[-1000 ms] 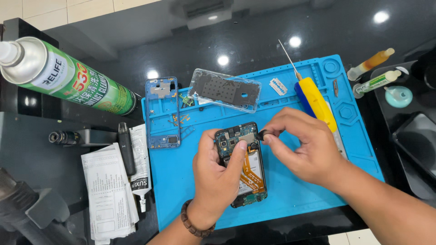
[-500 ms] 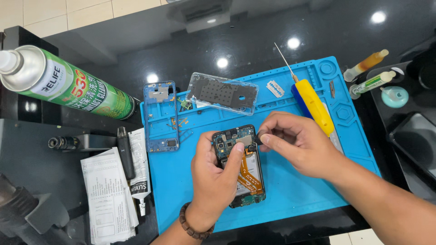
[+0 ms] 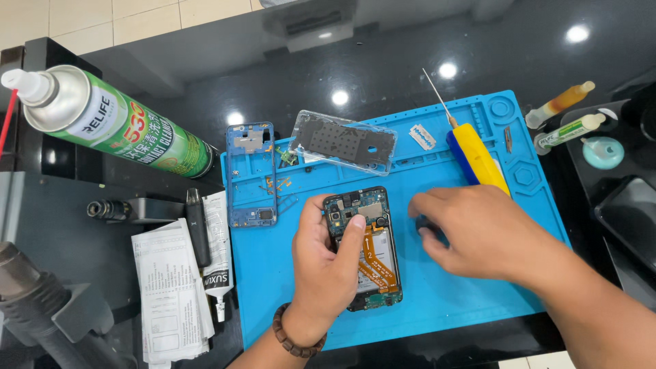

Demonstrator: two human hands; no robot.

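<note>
An opened smartphone (image 3: 374, 254) lies on a blue work mat (image 3: 451, 301), its circuit board and orange flex cable showing. My left hand (image 3: 322, 268) grips the phone's left side, thumb pressed on the board near the top. My right hand (image 3: 486, 232) hovers just right of the phone, apart from it. Its fingertips are pinched on a small dark part (image 3: 425, 224), which is mostly hidden.
A blue phone frame (image 3: 251, 174), a clear back cover (image 3: 344, 142), a razor blade (image 3: 422, 137) and a yellow-handled screwdriver (image 3: 476, 157) lie on the mat. At left are a green spray can (image 3: 116, 123), glue tube (image 3: 217, 270), papers (image 3: 167, 294) and heat gun (image 3: 41, 307). Small bottles (image 3: 564, 116) stand at right.
My right hand has drawn away from the top of the phone to the right, carrying a small dark part. My left hand still holds the phone.
</note>
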